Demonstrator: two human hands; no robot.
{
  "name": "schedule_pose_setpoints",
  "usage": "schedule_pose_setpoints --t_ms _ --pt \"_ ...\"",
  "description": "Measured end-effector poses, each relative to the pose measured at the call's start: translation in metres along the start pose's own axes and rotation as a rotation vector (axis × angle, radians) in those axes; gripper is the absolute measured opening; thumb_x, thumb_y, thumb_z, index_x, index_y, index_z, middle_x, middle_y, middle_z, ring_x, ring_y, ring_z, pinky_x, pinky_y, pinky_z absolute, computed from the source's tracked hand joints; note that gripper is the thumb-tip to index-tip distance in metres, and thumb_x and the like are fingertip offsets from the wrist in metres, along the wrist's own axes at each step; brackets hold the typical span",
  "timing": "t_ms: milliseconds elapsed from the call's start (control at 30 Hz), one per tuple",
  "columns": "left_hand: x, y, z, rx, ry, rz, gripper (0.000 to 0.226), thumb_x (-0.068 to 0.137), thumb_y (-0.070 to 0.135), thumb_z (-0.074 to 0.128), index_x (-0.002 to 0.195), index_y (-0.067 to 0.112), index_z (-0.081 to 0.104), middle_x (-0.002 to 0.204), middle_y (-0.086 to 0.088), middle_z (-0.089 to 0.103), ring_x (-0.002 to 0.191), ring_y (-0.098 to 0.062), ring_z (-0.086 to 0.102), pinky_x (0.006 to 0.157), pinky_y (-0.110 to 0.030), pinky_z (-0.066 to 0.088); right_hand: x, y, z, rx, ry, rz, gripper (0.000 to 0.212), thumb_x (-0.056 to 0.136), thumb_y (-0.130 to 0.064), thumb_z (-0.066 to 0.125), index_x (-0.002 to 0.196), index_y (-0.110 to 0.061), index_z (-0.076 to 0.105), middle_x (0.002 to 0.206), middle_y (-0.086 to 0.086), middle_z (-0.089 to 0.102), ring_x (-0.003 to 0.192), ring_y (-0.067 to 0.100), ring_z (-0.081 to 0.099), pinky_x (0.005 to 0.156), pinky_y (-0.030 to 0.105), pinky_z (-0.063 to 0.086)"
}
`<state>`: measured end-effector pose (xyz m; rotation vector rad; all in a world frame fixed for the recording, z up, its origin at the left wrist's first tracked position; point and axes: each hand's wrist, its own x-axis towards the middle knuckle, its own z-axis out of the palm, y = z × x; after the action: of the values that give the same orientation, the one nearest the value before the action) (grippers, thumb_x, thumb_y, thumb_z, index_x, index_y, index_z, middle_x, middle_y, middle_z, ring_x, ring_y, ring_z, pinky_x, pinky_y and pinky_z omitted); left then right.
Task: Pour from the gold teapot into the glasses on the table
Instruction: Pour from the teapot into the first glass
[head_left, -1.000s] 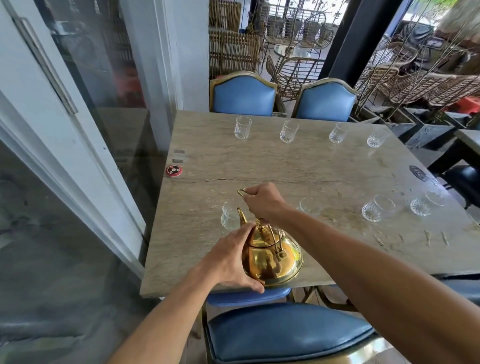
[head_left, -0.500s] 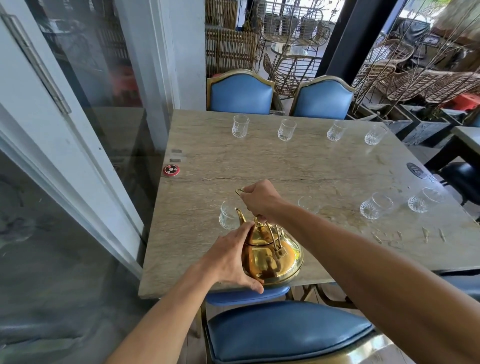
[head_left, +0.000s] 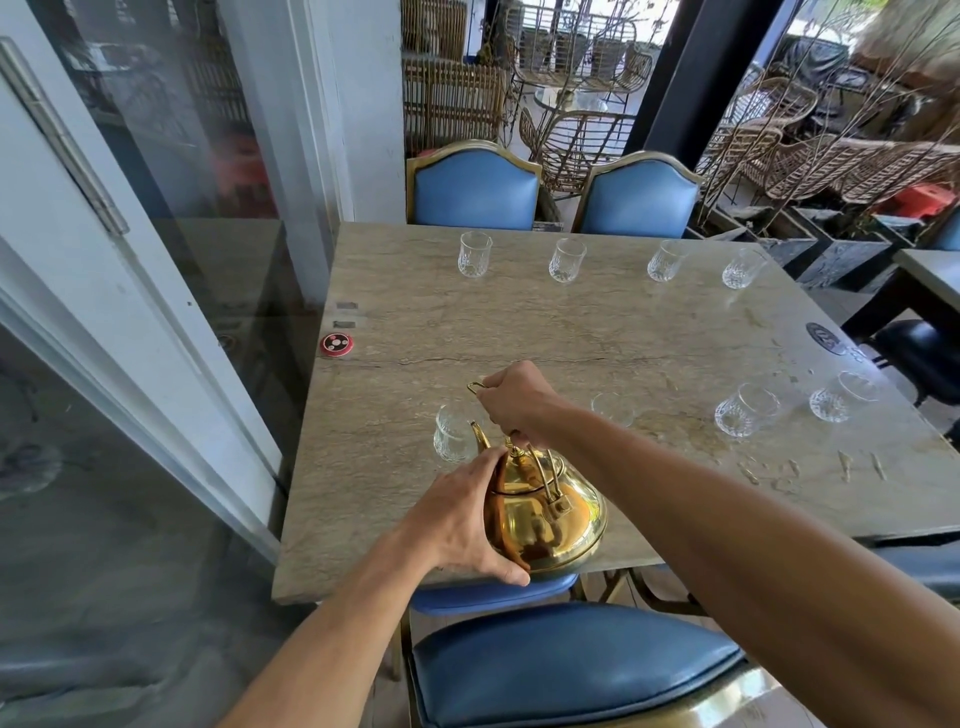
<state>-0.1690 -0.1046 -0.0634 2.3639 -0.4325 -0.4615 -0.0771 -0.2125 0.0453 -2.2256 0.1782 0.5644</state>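
Little shifts: right hand (head_left: 514, 402) stays clenched on the gold metal teapot (head_left: 545, 514), left hand (head_left: 457, 525) cupping it, at the stone table's (head_left: 571, 332) near edge, spout beside a clear cut glass (head_left: 451, 439); pouring seems imminent.

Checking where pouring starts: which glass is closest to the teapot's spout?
The leftmost glass of the near row, beside the spout of the gold teapot. The other near-row glasses stand right of the right hand, the far-row glasses farther off.
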Motion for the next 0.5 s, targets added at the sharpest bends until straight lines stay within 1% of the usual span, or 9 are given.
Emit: schedule_pose_setpoints --t_ms 133,200,367,500 --pt "0.0006 0.0008 -0.0004 -0.006 -0.009 -0.011 0.155 0.039 0.077 0.084 0.162 0.028 0.004 0.159 -0.005 0.038 0.14 -0.027 0.044 0.119 -0.048 0.037 -0.0021 -0.0006 -0.001 -0.004 0.001 0.0 0.031 0.095 -0.001 0.047 0.117 0.006 0.068 0.066 0.009 0.047 0.04 0.013 0.037 0.033 0.016 0.028" --pt "0.0007 0.0013 -0.001 -0.013 -0.011 -0.01 0.155 0.039 0.076 0.085 0.162 0.028 0.003 0.158 -0.005 0.039 0.14 -0.027 0.045 0.119 -0.047 0.038 -0.0026 -0.0007 -0.0015 -0.004 0.001 0.001 0.031 0.095 -0.001 0.047 0.118 0.005 0.067 0.067 0.01 0.049 0.041 0.014 0.038 0.034 0.017 0.03" --pt "0.0 0.0025 -0.0022 -0.015 -0.004 -0.006 0.153 0.043 0.071 0.09 0.162 0.027 0.004 0.157 -0.005 0.04 0.139 -0.027 0.045 0.119 -0.046 0.038 -0.0036 -0.0023 -0.002 0.001 -0.009 0.004 0.034 0.094 0.001 0.045 0.121 0.006 0.065 0.062 0.008 0.045 0.041 0.014 0.036 0.035 0.017 0.028" --pt "-0.0001 0.0029 -0.0022 -0.026 0.012 -0.015 0.154 0.04 0.074 0.088 0.162 0.03 0.005 0.155 -0.003 0.042 0.138 -0.025 0.047 0.118 -0.046 0.039 -0.0045 -0.0048 -0.0041 -0.046 -0.031 0.0 0.036 0.095 0.001 0.044 0.124 0.007 0.064 0.06 0.009 0.047 0.038 0.015 0.039 0.034 0.018 0.03"
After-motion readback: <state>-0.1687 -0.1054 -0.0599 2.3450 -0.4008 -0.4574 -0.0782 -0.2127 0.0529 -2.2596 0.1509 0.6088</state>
